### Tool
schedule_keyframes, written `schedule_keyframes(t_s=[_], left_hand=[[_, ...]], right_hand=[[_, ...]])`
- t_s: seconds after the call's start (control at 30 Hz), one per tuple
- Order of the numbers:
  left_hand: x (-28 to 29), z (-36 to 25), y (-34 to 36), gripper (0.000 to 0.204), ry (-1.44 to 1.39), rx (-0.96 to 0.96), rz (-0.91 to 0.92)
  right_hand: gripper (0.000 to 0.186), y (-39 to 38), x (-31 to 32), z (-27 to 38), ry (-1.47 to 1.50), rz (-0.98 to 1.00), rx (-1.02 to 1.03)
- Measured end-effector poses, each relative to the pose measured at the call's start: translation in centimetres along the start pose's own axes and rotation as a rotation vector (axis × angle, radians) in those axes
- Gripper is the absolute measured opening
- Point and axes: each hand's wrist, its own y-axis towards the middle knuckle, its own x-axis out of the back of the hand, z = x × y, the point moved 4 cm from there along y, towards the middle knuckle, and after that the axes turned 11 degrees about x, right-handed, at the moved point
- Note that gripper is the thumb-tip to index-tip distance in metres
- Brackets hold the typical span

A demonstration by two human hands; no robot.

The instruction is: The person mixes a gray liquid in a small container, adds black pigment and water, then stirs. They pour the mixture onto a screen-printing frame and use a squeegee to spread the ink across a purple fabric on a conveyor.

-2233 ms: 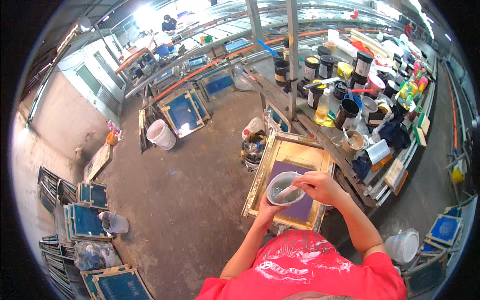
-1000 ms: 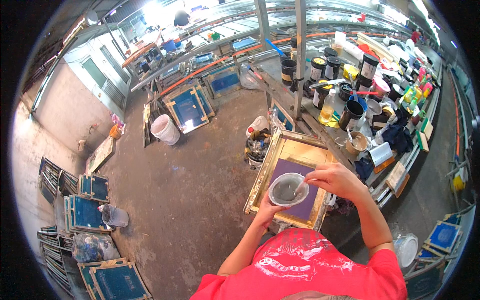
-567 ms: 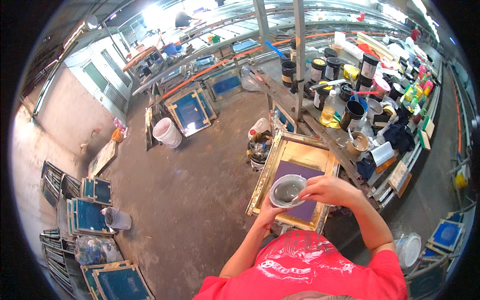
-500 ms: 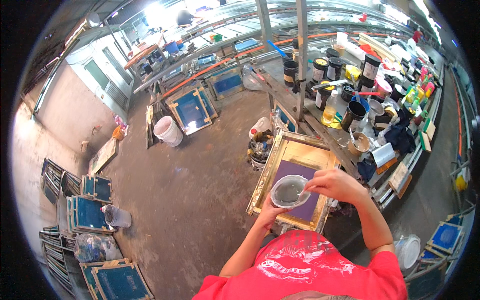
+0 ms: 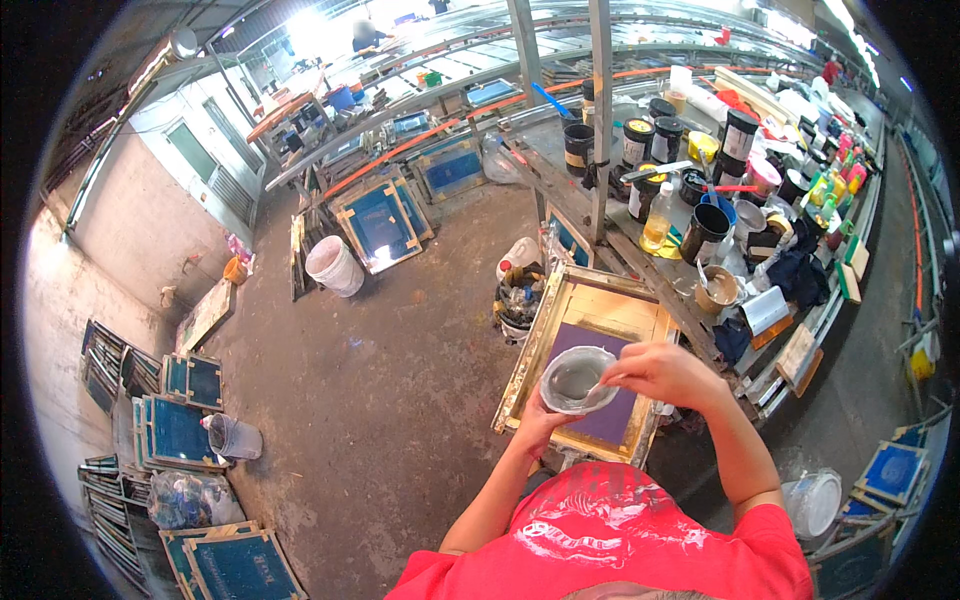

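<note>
My left hand (image 5: 538,424) grips a round plastic tub (image 5: 553,403) from its near left side. Grey, wet-looking paste (image 5: 575,378) lies inside it. Over the tub's right rim, my right hand (image 5: 650,371) is closed on a thin pale stirring stick (image 5: 598,388), whose lower end dips into the paste. Beneath both hands is a wooden-framed screen (image 5: 530,345) with a purple panel (image 5: 622,412) and yellowish surround. The tub hides part of that panel.
A cluttered bench (image 5: 640,240) at the right holds a clear bottle (image 5: 658,220), a black tub (image 5: 706,232) and a brown paint cup (image 5: 717,289). White buckets (image 5: 335,266) and blue screens (image 5: 380,225) stand on the floor to the left. A filled bin (image 5: 520,300) stands beside the frame.
My right hand has shifted slightly left and down, carrying the stick around inside the tub. The paste's surface now looks swirled. My left hand keeps its hold.
</note>
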Motion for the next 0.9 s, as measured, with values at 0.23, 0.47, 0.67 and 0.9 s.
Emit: schedule_keyframes(t_s=[0.23, 0.47, 0.67, 0.9], left_hand=[[-0.6, 0.0, 0.0, 0.086, 0.000, -0.032, 0.055], [0.3, 0.3, 0.2, 0.084, 0.030, 0.036, -0.035], [0.1, 0.6, 0.0, 0.086, 0.035, 0.028, -0.008], [-0.7, 0.6, 0.5, 0.088, -0.013, 0.013, 0.081]], right_hand=[[0.019, 1.1, -0.4, -0.8, -0.145, -0.149, -0.043], [0.019, 0.8, -3.0, -0.3, 0.040, 0.054, 0.015], [0.014, 0.0, 1.8, -0.8, -0.084, -0.160, -0.040], [0.020, 1.3, -2.0, -0.7, -0.041, -0.121, 0.008]])
